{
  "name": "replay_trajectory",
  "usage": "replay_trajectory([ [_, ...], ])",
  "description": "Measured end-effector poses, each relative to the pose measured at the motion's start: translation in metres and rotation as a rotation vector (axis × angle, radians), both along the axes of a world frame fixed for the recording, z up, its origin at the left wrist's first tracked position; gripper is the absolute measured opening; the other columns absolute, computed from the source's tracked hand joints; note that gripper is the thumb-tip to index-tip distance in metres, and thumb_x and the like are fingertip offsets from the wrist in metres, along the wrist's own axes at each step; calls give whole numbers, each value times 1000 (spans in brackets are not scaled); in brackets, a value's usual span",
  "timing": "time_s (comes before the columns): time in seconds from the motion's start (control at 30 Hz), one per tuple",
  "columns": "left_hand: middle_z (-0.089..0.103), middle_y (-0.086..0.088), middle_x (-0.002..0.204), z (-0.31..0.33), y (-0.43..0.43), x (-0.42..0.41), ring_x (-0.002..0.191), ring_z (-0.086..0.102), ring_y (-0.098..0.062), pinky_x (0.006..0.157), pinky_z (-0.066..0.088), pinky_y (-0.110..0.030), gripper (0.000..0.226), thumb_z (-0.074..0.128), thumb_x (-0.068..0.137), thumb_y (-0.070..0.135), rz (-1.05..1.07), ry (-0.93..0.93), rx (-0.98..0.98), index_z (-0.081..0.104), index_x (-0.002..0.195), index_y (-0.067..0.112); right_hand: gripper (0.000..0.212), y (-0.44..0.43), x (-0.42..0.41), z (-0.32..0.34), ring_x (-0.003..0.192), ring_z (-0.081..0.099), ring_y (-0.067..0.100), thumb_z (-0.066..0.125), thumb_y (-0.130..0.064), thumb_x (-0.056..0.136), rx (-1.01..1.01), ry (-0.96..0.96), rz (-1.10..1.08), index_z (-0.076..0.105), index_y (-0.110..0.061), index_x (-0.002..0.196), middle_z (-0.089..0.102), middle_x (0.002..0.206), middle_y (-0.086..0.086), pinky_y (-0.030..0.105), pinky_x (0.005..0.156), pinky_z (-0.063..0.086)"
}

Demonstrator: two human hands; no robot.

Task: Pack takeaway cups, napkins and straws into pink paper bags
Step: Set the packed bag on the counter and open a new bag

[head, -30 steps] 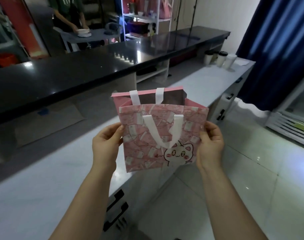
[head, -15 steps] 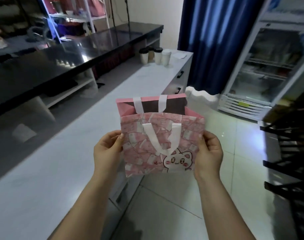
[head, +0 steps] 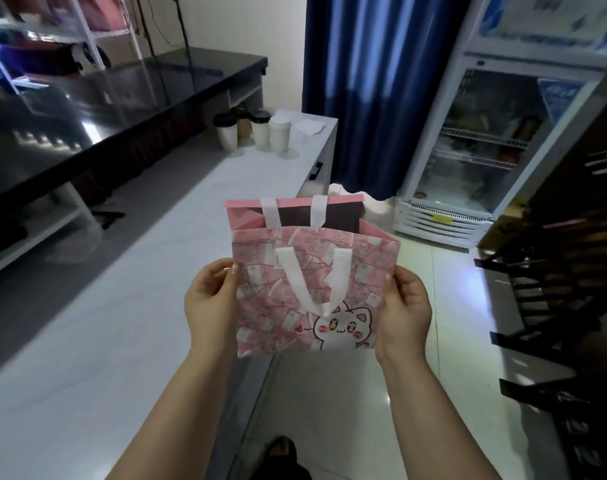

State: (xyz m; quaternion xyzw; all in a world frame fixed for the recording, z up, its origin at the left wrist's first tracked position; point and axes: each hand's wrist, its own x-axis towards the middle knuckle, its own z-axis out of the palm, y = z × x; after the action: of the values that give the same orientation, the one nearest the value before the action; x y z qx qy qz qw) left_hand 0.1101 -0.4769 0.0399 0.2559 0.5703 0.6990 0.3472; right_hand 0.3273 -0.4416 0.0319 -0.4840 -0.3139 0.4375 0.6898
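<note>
Pink paper, cartoon cat on the front: the pink paper bag (head: 305, 289) hangs in the air before the person, just past the counter's (head: 139, 306) long front edge and over the tiled floor (head: 329, 410), touching nothing but hands. The left hand (head: 210, 303) pinches the bag's left side edge, thumb on the printed face, and the right hand (head: 404, 306) does the same on the right edge. Gripped by its sides like that, the mouth gapes (my read: it's being opened out to take a cup). The near white handle (head: 312, 282) flops down over the print, and the far one droops into the dark inside. Well off at the counter's far end stand the takeaway cups (head: 260, 133), lidded and tightly clustered, with what look like flat white napkins (head: 309, 125) just beyond, by the far right corner. Straws? None I can pick out. The bag's floor is hidden, so I can't tell whether anything is inside, and the fingers behind its panels are out of sight too.
</note>
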Motion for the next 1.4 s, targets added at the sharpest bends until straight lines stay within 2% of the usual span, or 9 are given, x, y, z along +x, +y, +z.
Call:
replay_trajectory([
  [0.13, 74, 2, 88, 20, 93, -54, 85, 69, -17, 78, 57, -40, 7, 71, 89, 19, 55, 5, 38, 74, 85, 25, 20, 93, -38, 30, 84, 70, 9, 60, -4, 93, 44, -53, 81, 69, -22, 91, 74, 90, -5, 24, 71, 56],
  [0.37, 72, 10, 81, 23, 210, -125, 79, 64, -12, 68, 49, -29, 19, 69, 90, 17, 170, -31, 89, 74, 78, 31, 23, 227, -94, 50, 78, 67, 2, 66, 3, 87, 103, -302, 335, 68, -20, 91, 72, 84, -12, 16, 67, 53],
  [0.5, 73, 11, 80, 14, 244, -147, 79, 65, -13, 70, 53, -32, 20, 70, 88, 16, 228, -51, 67, 75, 77, 32, 24, 281, -120, 44, 74, 65, 1, 68, 2, 85, 97, -315, 386, 68, -21, 88, 71, 80, -13, 15, 64, 52],
  [0.63, 73, 13, 77, 8, 275, -167, 72, 65, -6, 60, 51, -21, 23, 72, 87, 18, 372, 15, 52, 75, 75, 37, 31, 342, -148, 37, 72, 65, 2, 70, 6, 81, 90, -286, 505, 68, -25, 84, 71, 79, -11, 15, 62, 52],
  [0.7, 73, 12, 79, 1, 287, -174, 74, 67, -4, 62, 52, -19, 18, 73, 86, 20, 460, 25, 59, 75, 77, 36, 32, 375, -164, 29, 77, 65, 11, 71, 6, 79, 86, -283, 585, 69, -25, 83, 72, 82, -7, 21, 66, 54],
  [0.87, 74, 13, 83, -16, 318, -173, 81, 68, -4, 69, 55, -17, 21, 70, 88, 18, 697, 48, 75, 75, 79, 36, 34, 456, -206, 13, 85, 64, 20, 74, 1, 80, 76, -281, 841, 71, -33, 80, 72, 87, -3, 30, 73, 55],
  [1.07, 74, 15, 82, -19, 352, -156, 79, 68, 0, 68, 54, -13, 29, 66, 90, 11, 882, 54, 29, 75, 78, 36, 31, 534, -238, 10, 83, 65, 15, 73, -1, 81, 79, -254, 1086, 72, -31, 80, 72, 86, -3, 24, 71, 54],
  [1.23, 75, 9, 85, -40, 355, -129, 84, 70, -7, 76, 56, -18, 23, 64, 90, 2, 906, 54, -60, 70, 89, 24, 29, 559, -246, -9, 87, 67, 18, 76, -5, 80, 16, -263, 1142, 71, -34, 79, 73, 88, -3, 21, 70, 54],
  [1.4, 74, 7, 99, -40, 345, -105, 93, 70, -8, 76, 56, -19, 34, 74, 83, 10, 848, 147, -141, 69, 99, 39, 32, 562, -240, -12, 91, 67, 13, 77, -11, 80, 76, -309, 1156, 68, -41, 86, 72, 92, -9, 22, 74, 55],
])
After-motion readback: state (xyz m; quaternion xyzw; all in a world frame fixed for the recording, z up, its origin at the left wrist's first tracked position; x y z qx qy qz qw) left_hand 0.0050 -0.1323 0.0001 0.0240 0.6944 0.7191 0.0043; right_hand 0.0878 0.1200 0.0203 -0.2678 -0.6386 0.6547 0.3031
